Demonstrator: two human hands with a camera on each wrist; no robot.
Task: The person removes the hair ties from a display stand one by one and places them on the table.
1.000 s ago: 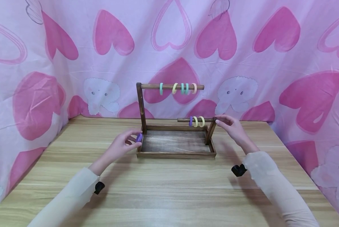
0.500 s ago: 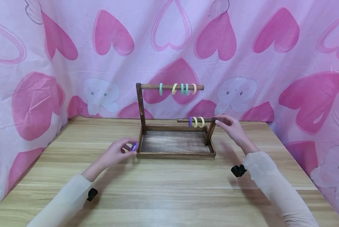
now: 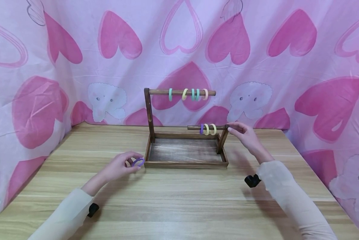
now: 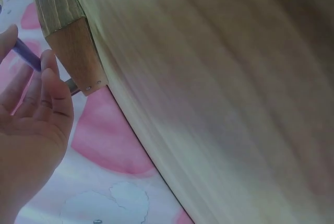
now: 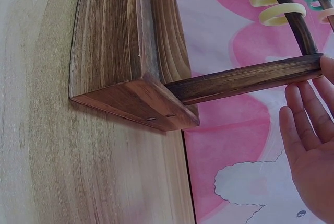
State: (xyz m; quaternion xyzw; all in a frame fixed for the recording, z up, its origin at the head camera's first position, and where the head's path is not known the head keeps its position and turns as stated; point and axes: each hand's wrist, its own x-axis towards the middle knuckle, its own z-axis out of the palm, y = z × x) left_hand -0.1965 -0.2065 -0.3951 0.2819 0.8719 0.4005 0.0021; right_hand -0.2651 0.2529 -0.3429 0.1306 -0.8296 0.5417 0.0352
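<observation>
My left hand [image 3: 119, 167] pinches a purple ring [image 3: 141, 162] between thumb and fingers, just left of the tray's front left corner. The left wrist view shows the same purple ring [image 4: 27, 55] edge-on between the fingertips. At the right, my right hand [image 3: 248, 138] holds the top of the short post of a dark wooden rack [image 3: 185, 164], thumb on one side and fingers on the other. On the rack's lower bar hang a purple ring [image 3: 202, 129] and two yellow rings [image 3: 213, 129]. Several green, yellow and peach rings [image 3: 170, 94] hang along the upper bar.
The rack's base is a shallow tray standing on a light wooden table [image 3: 179, 206]. A tall post [image 3: 149, 115] rises at its left end. Behind and beside the table hangs a pink curtain [image 3: 179, 66] printed with hearts.
My left hand has moved down and left, away from the tall post, carrying the purple ring, which has turned so its opening shows. The right hand keeps its place on the short post.
</observation>
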